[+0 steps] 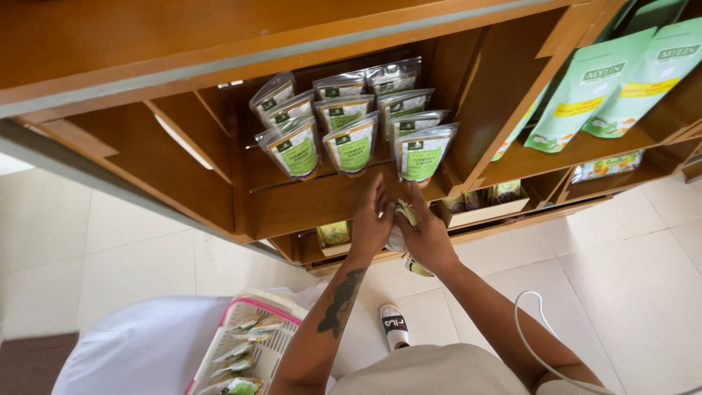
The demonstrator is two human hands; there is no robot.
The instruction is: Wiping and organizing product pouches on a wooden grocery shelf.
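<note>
My left hand (371, 218) and my right hand (428, 234) are pressed together at the front edge of a wooden shelf (307, 208). Between them they grip a clear pouch with a green label (404, 216), mostly hidden by the fingers. Just above the hands, on the shelf, stand three rows of clear pouches with green labels (351, 121), leaning upright. The nearest pouch (424, 155) is right above my right hand.
A pink and white basket (248, 344) holding several more pouches sits at my lower left on a white cloth. Green bags (607, 80) stand on the neighbouring shelf to the right. Lower shelves hold small packets (335, 234). A white cable (526, 329) hangs by my right arm.
</note>
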